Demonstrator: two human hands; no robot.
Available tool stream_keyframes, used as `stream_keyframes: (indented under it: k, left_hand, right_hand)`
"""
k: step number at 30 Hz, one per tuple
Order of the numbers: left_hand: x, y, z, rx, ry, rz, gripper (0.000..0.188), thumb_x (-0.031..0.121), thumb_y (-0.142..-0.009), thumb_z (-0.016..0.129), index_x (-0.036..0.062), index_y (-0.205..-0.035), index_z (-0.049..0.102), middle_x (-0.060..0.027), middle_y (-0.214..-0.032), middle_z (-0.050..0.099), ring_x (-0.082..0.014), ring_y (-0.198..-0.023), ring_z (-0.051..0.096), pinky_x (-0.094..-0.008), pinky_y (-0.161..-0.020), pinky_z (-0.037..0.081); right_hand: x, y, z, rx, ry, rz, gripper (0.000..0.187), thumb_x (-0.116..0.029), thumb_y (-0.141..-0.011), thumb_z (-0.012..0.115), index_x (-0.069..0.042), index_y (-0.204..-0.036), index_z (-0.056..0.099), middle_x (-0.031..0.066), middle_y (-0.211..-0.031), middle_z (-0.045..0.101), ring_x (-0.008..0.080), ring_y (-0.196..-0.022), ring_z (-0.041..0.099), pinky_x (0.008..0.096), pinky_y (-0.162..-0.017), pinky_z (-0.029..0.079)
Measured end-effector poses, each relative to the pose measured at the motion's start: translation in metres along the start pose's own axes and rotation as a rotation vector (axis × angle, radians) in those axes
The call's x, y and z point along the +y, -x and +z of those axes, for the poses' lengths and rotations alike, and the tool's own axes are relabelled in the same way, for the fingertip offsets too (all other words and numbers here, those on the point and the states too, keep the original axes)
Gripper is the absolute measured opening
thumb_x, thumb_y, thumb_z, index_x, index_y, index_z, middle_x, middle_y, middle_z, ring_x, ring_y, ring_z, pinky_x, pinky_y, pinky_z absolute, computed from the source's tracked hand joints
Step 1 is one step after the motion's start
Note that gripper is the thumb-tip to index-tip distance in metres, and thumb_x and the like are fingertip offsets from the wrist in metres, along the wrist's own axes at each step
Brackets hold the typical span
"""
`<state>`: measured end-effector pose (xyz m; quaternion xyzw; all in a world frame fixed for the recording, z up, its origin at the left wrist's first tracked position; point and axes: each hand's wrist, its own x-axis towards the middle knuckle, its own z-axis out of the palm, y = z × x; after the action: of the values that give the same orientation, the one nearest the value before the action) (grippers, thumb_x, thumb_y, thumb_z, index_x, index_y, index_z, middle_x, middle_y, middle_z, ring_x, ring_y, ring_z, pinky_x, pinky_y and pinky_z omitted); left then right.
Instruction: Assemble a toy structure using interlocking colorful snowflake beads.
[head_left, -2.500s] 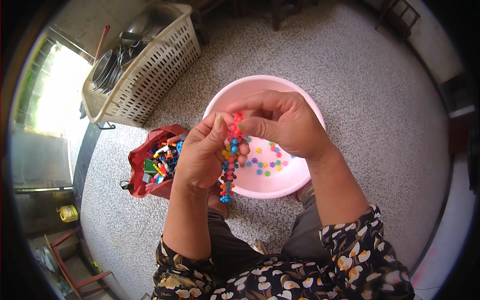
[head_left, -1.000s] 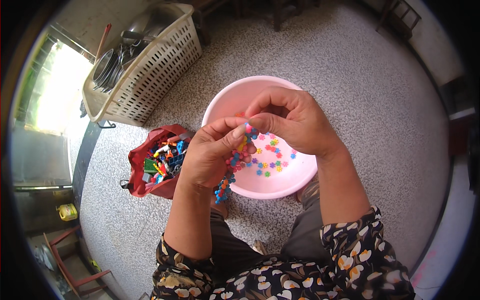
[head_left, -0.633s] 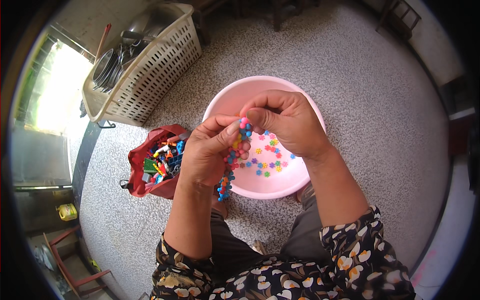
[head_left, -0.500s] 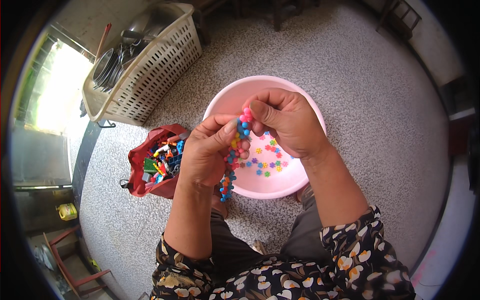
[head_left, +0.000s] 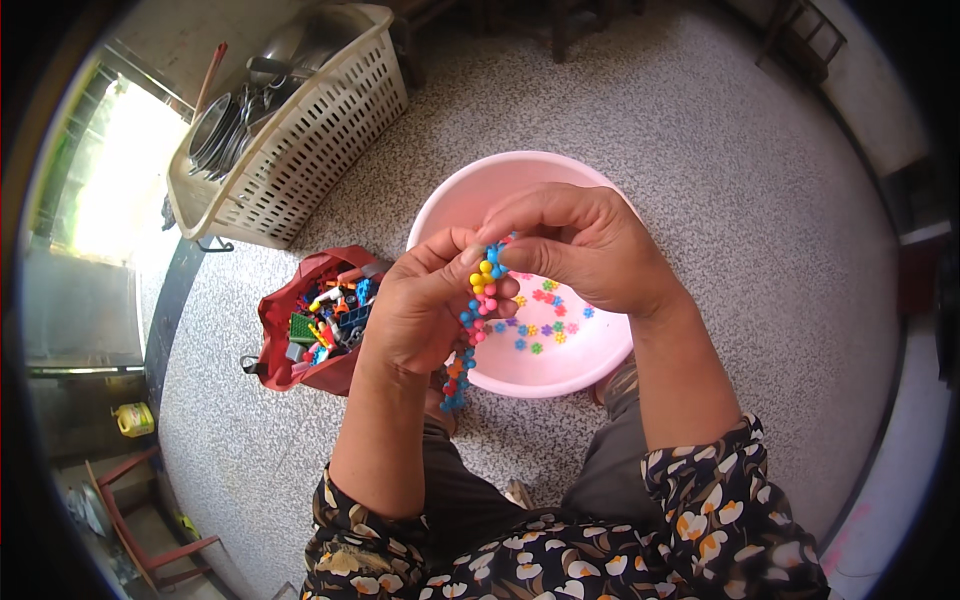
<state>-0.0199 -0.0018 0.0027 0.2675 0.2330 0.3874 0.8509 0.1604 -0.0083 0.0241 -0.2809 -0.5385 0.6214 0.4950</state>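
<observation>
My left hand (head_left: 425,300) is closed on the chain of flower pieces (head_left: 480,282), pinching it between thumb and forefinger near its upper end. The chain is in front of the near left part of the pink basin (head_left: 545,388); its lower end hangs past the rim. My right hand (head_left: 615,250) is curled at the top of the chain, thumb beside the blue beads; whether it grips there, I cannot tell.

Changes from the frame half a second earlier: the pink piece that stood exposed at the top is now mostly hidden by my right fingers, with blue uppermost in view. The right thumb tip is lower. The yellow beads beside my left thumb are more exposed.

Unchanged: loose flower pieces (head_left: 545,297) lie in the basin; the red bag (head_left: 275,318) of mixed toy parts stands left of it.
</observation>
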Motion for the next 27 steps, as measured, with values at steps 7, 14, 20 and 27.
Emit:
stream_keyframes:
  k: [7,14,20,27]
  left_hand:
    - [0.0,0.0,-0.001,0.06,-0.08,-0.048,0.021,0.012,-0.085,0.055,-0.003,-0.1,0.054,-0.0119,-0.081,0.06,-0.0218,-0.066,0.061,-0.032,-0.059,0.051]
    - [-0.003,0.0,-0.003,0.019,-0.148,0.01,0.016,0.009,-0.082,0.059,-0.0014,-0.094,0.056,-0.0105,-0.077,0.058,-0.0214,-0.065,0.06,-0.0306,-0.057,0.05]
    - [-0.004,-0.002,0.0,-0.019,-0.082,0.098,0.016,0.011,-0.083,0.06,-0.0002,-0.093,0.058,-0.0104,-0.072,0.06,-0.0171,-0.064,0.06,-0.0241,-0.054,0.046]
    - [-0.001,0.001,0.0,0.053,-0.008,0.072,0.021,0.015,-0.086,0.056,0.0009,-0.103,0.055,-0.0146,-0.08,0.06,-0.0214,-0.069,0.06,-0.0304,-0.062,0.051]
  right_hand:
    - [-0.008,0.002,-0.006,0.03,0.135,0.067,0.014,-0.008,-0.077,0.066,0.0,-0.087,0.061,0.0031,-0.08,0.062,0.0084,-0.075,0.058,0.0206,-0.069,0.048]
    - [-0.002,0.003,-0.008,0.015,0.238,-0.035,0.014,-0.009,-0.078,0.066,0.002,-0.087,0.063,0.0033,-0.077,0.061,0.0086,-0.069,0.056,0.0208,-0.065,0.047]
    - [0.005,0.0,-0.002,0.095,0.02,0.025,0.015,-0.01,-0.081,0.063,0.004,-0.088,0.063,0.003,-0.072,0.062,0.0072,-0.064,0.056,0.0194,-0.06,0.045]
    - [0.003,-0.003,-0.003,0.313,0.016,0.042,0.018,-0.011,-0.082,0.063,0.002,-0.095,0.062,0.0041,-0.075,0.063,0.0073,-0.064,0.057,0.0192,-0.061,0.047]
